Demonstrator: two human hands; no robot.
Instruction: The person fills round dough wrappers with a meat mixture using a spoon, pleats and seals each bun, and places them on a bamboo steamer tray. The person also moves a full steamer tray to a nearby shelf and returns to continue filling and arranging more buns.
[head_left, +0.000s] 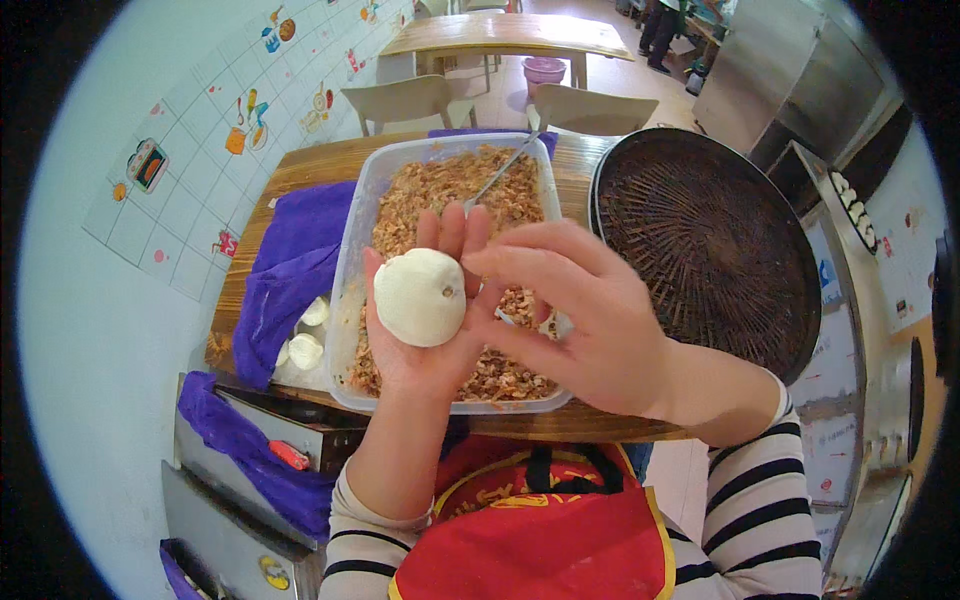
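A flat-looking round of white dough (416, 300) rests on the upturned palm of my left hand (427, 367). It bears a small brown speck near its right edge. Just right of the dough, my right hand (592, 322) hovers with fingers curled and apart, and I see nothing held in it. Below both hands stands a translucent plastic tub (457, 407) with a crumbly brown filling (487, 169) in it. A thin metal utensil handle (506, 169) leans over the tub's far right rim; its lower end is hidden behind my left fingers.
Purple cloth (300, 247) partly covers several dough pieces (306, 351) left of the tub. A round dark woven steamer tray (712, 240) sits at right on the wooden table (300, 161). Beyond are chairs (405, 103), another table (510, 34) and a person (660, 34).
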